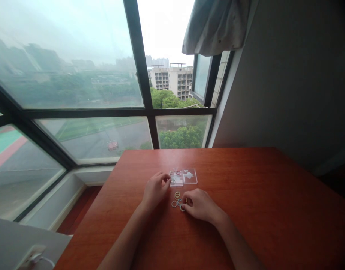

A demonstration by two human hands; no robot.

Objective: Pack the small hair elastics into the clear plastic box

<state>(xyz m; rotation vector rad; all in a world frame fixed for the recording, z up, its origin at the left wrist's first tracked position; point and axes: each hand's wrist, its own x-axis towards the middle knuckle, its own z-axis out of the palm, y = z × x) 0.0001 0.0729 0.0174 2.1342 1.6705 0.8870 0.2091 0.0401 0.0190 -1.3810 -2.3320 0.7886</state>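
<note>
A clear plastic box (pixel 176 181) with a few small rings in it stands on the table, its transparent lid (pixel 190 176) opened out flat to the right. My left hand (pixel 158 188) is closed at the box's left edge, thumb and fingertips gripping the side. In front of the box lies a loose group of small ring-shaped hair ties, among them yellowish ones (pixel 177 195), a pale one (pixel 174 204) and a light blue one (pixel 179 202). My right hand (pixel 201 204) pinches a pale hair tie (pixel 182 208) at the group's right side. Its curled fingers partly hide a yellowish one.
The reddish-brown wooden table (pixel 262 195) reaches to the windows (pixel 88 138) at the back and left. A grey curtain (pixel 217 28) hangs at the upper right beside a dark wall (pixel 290 82). At the lower left a white cable (pixel 40 258) shows near a low wall.
</note>
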